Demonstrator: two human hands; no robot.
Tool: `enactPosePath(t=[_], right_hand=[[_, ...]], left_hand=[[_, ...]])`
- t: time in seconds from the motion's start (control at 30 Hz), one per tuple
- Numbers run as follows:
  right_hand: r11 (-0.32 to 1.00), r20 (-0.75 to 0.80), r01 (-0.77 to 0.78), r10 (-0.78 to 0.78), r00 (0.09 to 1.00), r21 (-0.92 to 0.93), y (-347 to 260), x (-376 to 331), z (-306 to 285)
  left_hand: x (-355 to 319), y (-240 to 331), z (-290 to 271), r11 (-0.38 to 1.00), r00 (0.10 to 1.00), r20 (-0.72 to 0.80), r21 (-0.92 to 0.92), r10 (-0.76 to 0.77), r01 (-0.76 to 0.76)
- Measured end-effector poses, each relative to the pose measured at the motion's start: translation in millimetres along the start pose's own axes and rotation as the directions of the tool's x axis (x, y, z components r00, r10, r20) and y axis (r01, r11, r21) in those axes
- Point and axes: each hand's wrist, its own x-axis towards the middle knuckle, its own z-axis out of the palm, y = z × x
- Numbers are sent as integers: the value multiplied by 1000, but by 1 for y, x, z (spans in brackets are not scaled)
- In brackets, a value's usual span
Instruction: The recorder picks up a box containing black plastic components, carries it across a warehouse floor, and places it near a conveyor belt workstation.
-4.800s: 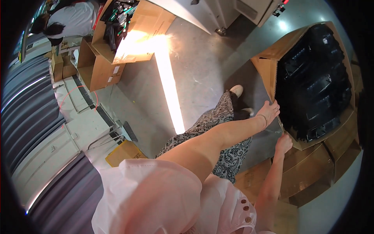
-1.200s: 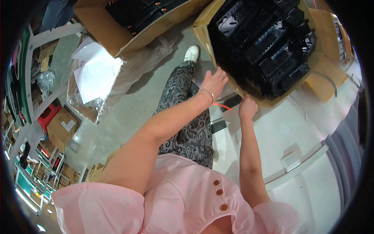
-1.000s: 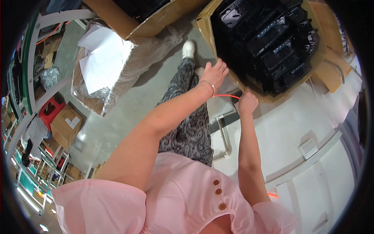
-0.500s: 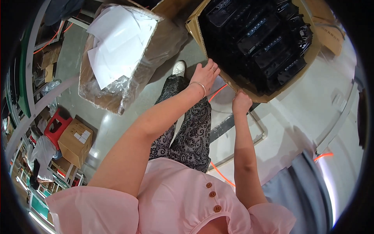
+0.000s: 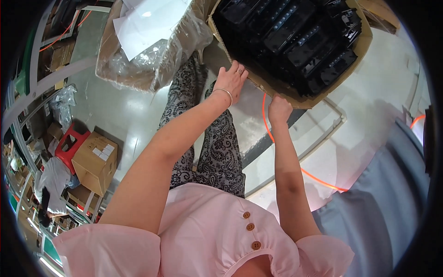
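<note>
A large open cardboard box [image 5: 318,102] stands in front of me at the far right. Inside it are rows of glossy black plastic parts [image 5: 295,41], packed close together. My left hand [image 5: 232,81] is hooked over the near left rim, its fingertips on the cardboard edge. Farther right along the same rim, my right hand [image 5: 279,111] is closed on the edge near the front corner. The box's underside cannot be seen.
Left of the box stands a carton lined with clear plastic [image 5: 134,76], holding white sheets [image 5: 147,23]. A brown carton [image 5: 94,161] and red stool [image 5: 69,145] are at left. An orange hose [image 5: 318,181] crosses the floor; blue-grey fabric [image 5: 369,217] hangs at right.
The plastic-lined carton has shifted up in the view, and my legs are in a different stride, the white shoe now out of sight. Both hands keep hold of the box rim.
</note>
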Motion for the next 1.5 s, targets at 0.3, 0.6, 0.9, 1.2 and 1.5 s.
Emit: enactPosePath(t=[0.3, 0.6, 0.9, 1.2, 1.5], right_hand=[[996, 19, -87, 87, 996, -22, -38, -95, 46], [985, -33, -65, 60, 998, -157, -77, -159, 83], [977, -60, 56, -70, 996, -206, -120, -263, 138], [976, -36, -7, -1, 999, -220, -222, -392, 176], [994, 144, -103, 108, 984, -42, -324, -510, 229]], left_hand=[[-84, 6, 49, 995, 997, 3, 53, 81, -81], [-152, 5, 111, 974, 974, -221, -228, -41, -11], [-251, 24, 200, 997, 986, -146, -24, -74, 72], [-400, -17, 259, 998, 978, -207, -63, -8, -5], [-530, -76, 313, 980, 980, -3, 34, 198, -198]])
